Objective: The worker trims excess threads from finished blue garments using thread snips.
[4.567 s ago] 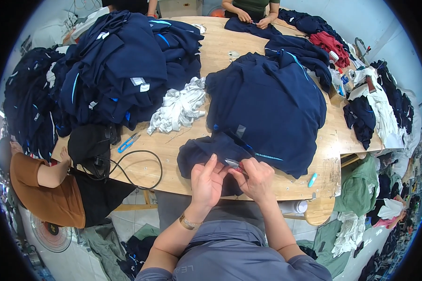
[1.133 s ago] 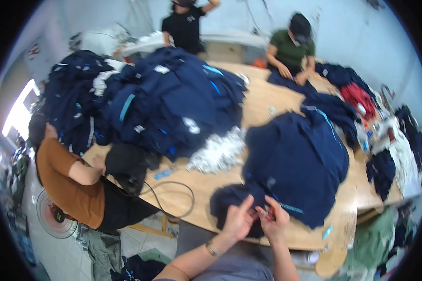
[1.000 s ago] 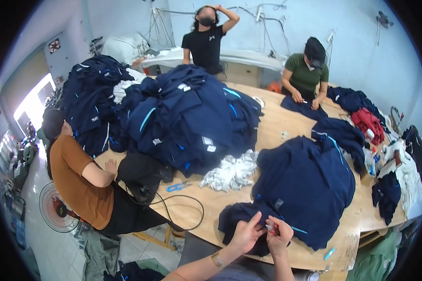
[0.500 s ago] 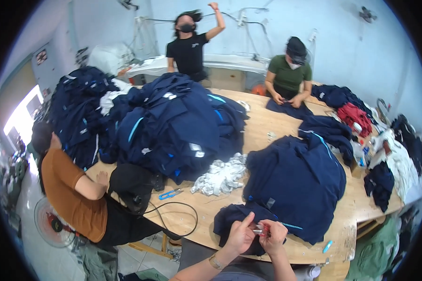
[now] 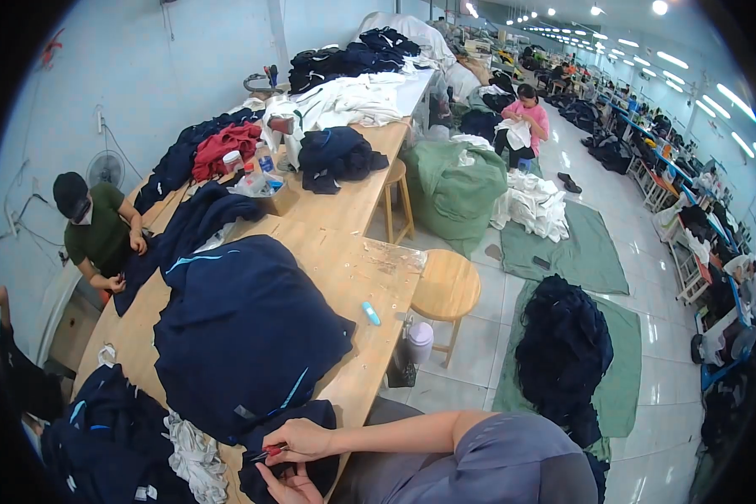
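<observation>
My right hand (image 5: 301, 440) is closed on red-handled thread snips (image 5: 272, 451), mostly hidden by the fingers, with their dark tips toward the left. Just below, my left hand (image 5: 292, 485) is partly cut off by the lower edge; its visible fingers are apart, and I make out nothing held in it. Both hands are over a dark navy garment (image 5: 319, 417) at the table's near edge. Beyond them lies a large navy pile (image 5: 244, 323) with light-blue trim.
A crumpled white cloth heap (image 5: 195, 458) and another navy pile (image 5: 109, 437) lie at left. On the wooden table (image 5: 353, 260) is a light-blue marker-like item (image 5: 371, 313). A round stool (image 5: 445, 284) and lidded bottle (image 5: 420, 340) stand right. Across the table a co-worker (image 5: 101, 218) handles navy cloth.
The view has swung to the right, bringing in the stool, floor piles and long workroom. My hands stay together over the garment; the red-handled snips remain in my right hand.
</observation>
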The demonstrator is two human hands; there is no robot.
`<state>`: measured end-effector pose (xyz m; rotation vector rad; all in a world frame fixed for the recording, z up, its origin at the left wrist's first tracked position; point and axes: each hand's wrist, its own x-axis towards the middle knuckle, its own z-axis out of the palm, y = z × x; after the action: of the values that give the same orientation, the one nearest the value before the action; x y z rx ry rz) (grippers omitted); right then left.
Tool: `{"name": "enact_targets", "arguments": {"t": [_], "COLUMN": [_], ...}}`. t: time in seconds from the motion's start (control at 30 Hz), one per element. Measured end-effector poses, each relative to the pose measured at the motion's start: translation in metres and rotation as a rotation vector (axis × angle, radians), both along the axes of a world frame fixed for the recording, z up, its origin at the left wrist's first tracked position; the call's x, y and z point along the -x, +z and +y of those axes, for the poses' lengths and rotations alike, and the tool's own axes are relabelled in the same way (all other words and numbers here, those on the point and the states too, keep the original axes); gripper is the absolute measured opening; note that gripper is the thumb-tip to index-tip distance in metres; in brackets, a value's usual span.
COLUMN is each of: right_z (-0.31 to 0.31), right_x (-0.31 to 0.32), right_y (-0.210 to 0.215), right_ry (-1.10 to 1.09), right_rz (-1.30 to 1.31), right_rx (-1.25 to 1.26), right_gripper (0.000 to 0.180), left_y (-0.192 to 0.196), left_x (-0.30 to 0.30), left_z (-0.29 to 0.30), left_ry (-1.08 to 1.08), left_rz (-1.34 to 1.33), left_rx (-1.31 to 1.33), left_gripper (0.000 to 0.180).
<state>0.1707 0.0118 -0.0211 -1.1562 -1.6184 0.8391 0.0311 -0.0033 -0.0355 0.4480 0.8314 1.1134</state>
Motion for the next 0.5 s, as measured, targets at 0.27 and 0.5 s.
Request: {"name": "enact_targets", "arguments": {"t": [0.27,0.5], "right_z": [0.006,0.034], "right_x": [0.012,0.016], "right_y": [-0.008,0.022], "right_ry": [-0.131,0.017], "right_rz": [0.195,0.483], "right_rx": [-0.077,-0.152], "right_gripper": [0.027,0.022], "left_y": [0.023,0.038], "left_x": [-0.006,0.012], "left_z": [-0.007,0.019], "left_ry": [0.016,0.16], "left_rz": [0.139,0.022], "left_rx": [-0.043,-0.22], "left_gripper": [0.042,0.048]}}
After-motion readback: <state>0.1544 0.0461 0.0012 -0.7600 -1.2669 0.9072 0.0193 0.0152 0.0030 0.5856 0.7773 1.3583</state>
